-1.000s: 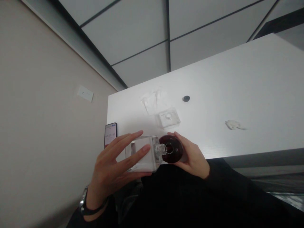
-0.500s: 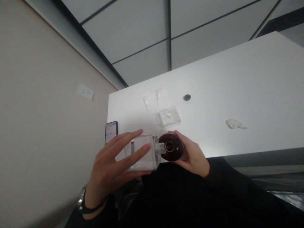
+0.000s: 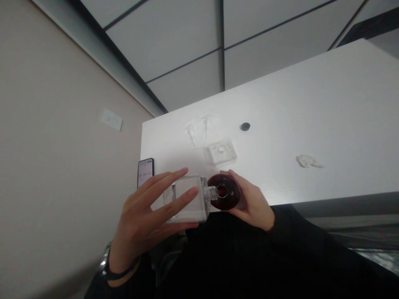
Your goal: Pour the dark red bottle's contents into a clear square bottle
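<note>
My left hand [image 3: 146, 220] grips a clear square bottle [image 3: 190, 201] tipped on its side, its threaded neck pointing right. That neck meets the mouth of a dark red round bottle [image 3: 225, 197], which my right hand [image 3: 254, 205] holds from behind and below. Both bottles hover just in front of the near edge of the white table [image 3: 311, 124]. A dark band sits on my left wrist.
On the table lie a clear square lid or dish [image 3: 221, 151], crumpled clear wrapping [image 3: 199, 126], a small black cap [image 3: 245, 126] and a white wad of tissue [image 3: 307, 161]. A phone [image 3: 145, 172] with a lit screen lies at the table's left edge, beside the beige wall.
Both hands with the two bottles have shifted very slightly; the necks stay together. Nothing on the table has moved.
</note>
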The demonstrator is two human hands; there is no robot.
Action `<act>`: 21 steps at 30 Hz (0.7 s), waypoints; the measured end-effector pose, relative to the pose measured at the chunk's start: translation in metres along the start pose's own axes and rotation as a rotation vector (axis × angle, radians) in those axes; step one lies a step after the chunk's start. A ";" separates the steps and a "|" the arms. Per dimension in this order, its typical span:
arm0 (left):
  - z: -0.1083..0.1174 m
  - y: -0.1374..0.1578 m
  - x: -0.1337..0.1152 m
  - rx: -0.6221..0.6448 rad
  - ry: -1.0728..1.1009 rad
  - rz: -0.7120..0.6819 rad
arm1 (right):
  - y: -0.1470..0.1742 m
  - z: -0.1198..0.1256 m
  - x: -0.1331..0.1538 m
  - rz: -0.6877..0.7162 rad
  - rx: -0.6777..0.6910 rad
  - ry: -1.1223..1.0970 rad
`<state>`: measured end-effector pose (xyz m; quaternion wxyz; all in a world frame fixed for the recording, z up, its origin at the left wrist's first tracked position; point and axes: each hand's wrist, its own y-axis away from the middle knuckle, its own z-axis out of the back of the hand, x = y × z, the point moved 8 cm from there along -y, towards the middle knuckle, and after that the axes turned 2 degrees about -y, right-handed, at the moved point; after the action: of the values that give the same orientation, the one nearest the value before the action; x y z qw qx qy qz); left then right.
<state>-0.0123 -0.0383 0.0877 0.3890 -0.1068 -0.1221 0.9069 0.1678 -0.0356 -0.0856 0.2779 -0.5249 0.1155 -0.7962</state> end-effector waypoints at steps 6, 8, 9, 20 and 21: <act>0.000 -0.001 0.000 -0.002 0.002 -0.011 | 0.001 0.001 0.000 0.014 -0.005 -0.012; 0.000 -0.001 -0.001 -0.001 -0.002 -0.012 | 0.001 0.001 0.001 0.017 -0.010 -0.008; 0.000 -0.001 -0.001 0.002 -0.006 -0.011 | 0.001 0.001 0.001 0.018 -0.009 -0.005; 0.001 -0.002 0.000 -0.037 0.007 -0.001 | 0.002 0.000 0.000 0.022 -0.012 0.007; 0.002 -0.003 0.000 -0.048 0.026 0.006 | 0.002 0.000 0.000 0.022 -0.014 0.005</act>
<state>-0.0108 -0.0365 0.0903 0.3853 -0.1283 -0.1382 0.9033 0.1684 -0.0375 -0.0867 0.2825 -0.5234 0.1275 -0.7937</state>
